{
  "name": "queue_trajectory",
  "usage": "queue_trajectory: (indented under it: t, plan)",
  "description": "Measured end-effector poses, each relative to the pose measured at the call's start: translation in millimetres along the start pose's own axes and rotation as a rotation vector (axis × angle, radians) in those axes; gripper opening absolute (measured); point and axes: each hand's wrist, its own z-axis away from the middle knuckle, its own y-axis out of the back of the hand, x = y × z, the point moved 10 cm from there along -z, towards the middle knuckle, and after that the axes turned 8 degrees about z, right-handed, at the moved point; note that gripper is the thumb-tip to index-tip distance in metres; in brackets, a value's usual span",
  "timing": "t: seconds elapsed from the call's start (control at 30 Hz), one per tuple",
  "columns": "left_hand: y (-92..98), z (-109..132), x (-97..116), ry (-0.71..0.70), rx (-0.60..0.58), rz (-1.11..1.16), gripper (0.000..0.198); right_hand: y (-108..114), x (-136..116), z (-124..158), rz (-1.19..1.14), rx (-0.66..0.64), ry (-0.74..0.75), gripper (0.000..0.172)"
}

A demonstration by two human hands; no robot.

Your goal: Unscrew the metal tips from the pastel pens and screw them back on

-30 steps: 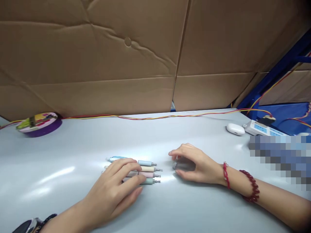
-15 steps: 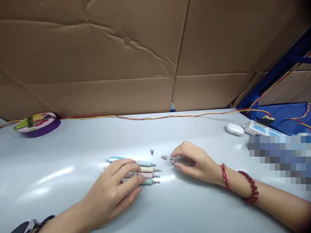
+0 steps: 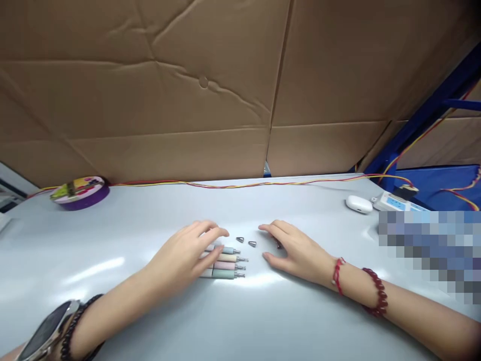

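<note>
Several pens lie side by side with their bare metal ends to the right: a blue pen (image 3: 228,250), a cream pen (image 3: 227,258), a pink pen (image 3: 225,266) and a green pen (image 3: 223,274). Over their left parts is my left hand (image 3: 188,250), fingers bent and apart, its thumb by the blue pen; whether it touches is unclear. Right of the pens lie two metal pen tips, one silver tip (image 3: 239,239) and another tip (image 3: 252,243). My right hand (image 3: 291,248) rests open beside them. A third metal tip (image 3: 278,244) shows partly beneath its fingers.
A purple-sided round box (image 3: 84,198) stands at the back left. A white earphone case (image 3: 359,204) and a power strip (image 3: 393,201) sit at the back right. Red and yellow wires (image 3: 225,186) run along the back edge, before a cardboard wall (image 3: 180,155).
My right hand has let go of the metal tip, which now lies under its fingers. My left hand has shifted up over the pens. The leftmost tip has turned sideways. The view has shifted slightly.
</note>
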Motion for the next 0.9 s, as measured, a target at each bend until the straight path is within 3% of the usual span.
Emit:
queue_trajectory:
  t: [0.2,0.33,0.5,0.7,0.9]
  plan:
    - [3.1,-41.2,17.3,-0.009,-0.102,0.005,0.023,8.0,4.6,1.0,0.002,0.001,-0.009,0.028]
    - [-1.9,-59.4,26.1,-0.047,-0.138,0.003,0.023,11.2,4.2,3.8,-0.013,0.005,0.022,0.032]
    - [-14.7,-60.0,43.3,-0.137,-0.158,-0.034,0.021,15.1,-2.2,5.3,-0.08,0.067,0.096,0.031]
    - [-31.4,-58.1,62.5,-0.24,-0.109,-0.12,0.022,27.6,-14.0,8.7,-0.165,0.201,0.153,0.014]
    - [-16.8,-58.5,63.6,-0.243,-0.016,-0.237,0.013,35.3,-11.9,9.0,-0.162,0.251,0.162,0.02]
